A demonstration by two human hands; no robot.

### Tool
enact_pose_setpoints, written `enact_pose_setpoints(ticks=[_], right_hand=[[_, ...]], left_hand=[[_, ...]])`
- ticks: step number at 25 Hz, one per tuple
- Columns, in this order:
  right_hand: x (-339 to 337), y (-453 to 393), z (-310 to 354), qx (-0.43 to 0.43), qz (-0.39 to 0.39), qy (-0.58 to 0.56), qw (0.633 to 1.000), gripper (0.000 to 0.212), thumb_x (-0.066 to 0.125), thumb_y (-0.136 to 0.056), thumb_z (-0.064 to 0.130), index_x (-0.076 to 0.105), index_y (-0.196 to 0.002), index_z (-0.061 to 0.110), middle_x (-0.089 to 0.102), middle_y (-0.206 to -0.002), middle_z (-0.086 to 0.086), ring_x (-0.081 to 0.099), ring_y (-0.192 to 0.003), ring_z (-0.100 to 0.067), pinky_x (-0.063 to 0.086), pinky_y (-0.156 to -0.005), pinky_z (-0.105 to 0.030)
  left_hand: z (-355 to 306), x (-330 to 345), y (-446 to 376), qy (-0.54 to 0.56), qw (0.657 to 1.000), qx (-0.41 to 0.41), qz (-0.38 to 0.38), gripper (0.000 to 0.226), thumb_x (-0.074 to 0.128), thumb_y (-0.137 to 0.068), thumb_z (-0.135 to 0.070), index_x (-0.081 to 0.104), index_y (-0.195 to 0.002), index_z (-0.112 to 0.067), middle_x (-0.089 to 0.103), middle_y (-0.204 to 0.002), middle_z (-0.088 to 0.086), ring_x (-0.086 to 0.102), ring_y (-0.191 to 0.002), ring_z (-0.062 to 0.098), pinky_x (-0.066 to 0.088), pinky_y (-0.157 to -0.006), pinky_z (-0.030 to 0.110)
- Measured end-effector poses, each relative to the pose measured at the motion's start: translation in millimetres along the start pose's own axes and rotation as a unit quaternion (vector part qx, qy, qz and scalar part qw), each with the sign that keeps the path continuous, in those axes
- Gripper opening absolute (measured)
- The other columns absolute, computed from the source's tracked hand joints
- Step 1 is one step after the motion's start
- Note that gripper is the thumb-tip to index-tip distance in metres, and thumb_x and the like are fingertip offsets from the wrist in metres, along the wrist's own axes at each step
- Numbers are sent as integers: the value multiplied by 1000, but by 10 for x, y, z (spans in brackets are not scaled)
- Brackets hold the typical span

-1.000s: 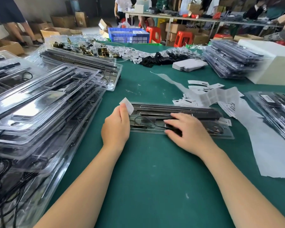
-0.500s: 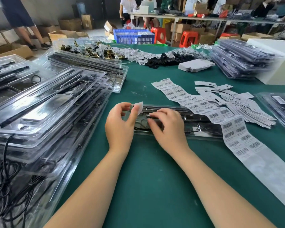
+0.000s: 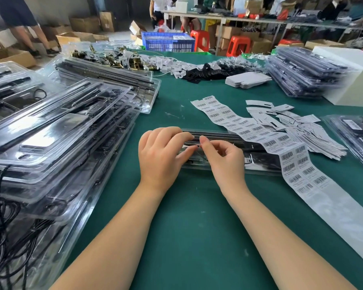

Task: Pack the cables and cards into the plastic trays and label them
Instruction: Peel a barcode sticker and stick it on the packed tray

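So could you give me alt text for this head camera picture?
Two bare hands, left and right, pinch a small label over a clear tray on a green table. A barcode strip drapes across the tray; tray stacks lie left.

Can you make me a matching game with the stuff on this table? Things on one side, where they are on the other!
Things:
1. barcode strip
2. blue crate
3. tray stack
4. white box

Places:
A. far right on the table
B. on the floor past the table
C. left of the hands
D. draped over the tray being worked on

Pairs: 1-D, 2-B, 3-C, 4-A
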State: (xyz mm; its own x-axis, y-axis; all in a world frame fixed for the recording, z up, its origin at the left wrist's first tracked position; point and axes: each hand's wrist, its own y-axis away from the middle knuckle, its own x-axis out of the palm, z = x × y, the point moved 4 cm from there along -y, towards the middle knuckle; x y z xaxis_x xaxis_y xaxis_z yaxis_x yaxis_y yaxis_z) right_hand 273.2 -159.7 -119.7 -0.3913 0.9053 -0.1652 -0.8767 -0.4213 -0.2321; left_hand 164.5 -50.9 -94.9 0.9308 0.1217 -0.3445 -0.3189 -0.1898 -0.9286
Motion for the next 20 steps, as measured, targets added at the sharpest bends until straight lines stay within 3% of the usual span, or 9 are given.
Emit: enact_pose_setpoints(ticks=[7,15,20], right_hand=[[-32,-44,-30,16,14,33,999,39,69,-83,50,68,-56,21,48,-43,14,41,-44,-2,31,-46,-11],[-45,-71,-52,27,37,26,999,18,75,-79,38,72,-67,25,67,-64,11,55,-60,-2,43,-57,-13],[-20,-38,-36,-16,15,22,1000,17,72,-85,33,67,-69,29,62,-63,18,49,-57,1,40,-57,-11]], left_hand=[[-72,0,5,10,997,71,-9,11,74,-86,-33,68,-88,-24,66,-84,-4,62,-77,20,41,-71,32],[-81,18,10,-11,995,101,-1,6,72,-86,-29,72,-85,-23,65,-84,-4,62,-76,21,42,-67,33],[-44,54,27,-14,995,81,47,9,76,-82,-30,72,-87,-23,65,-87,-5,62,-81,20,42,-73,32]])
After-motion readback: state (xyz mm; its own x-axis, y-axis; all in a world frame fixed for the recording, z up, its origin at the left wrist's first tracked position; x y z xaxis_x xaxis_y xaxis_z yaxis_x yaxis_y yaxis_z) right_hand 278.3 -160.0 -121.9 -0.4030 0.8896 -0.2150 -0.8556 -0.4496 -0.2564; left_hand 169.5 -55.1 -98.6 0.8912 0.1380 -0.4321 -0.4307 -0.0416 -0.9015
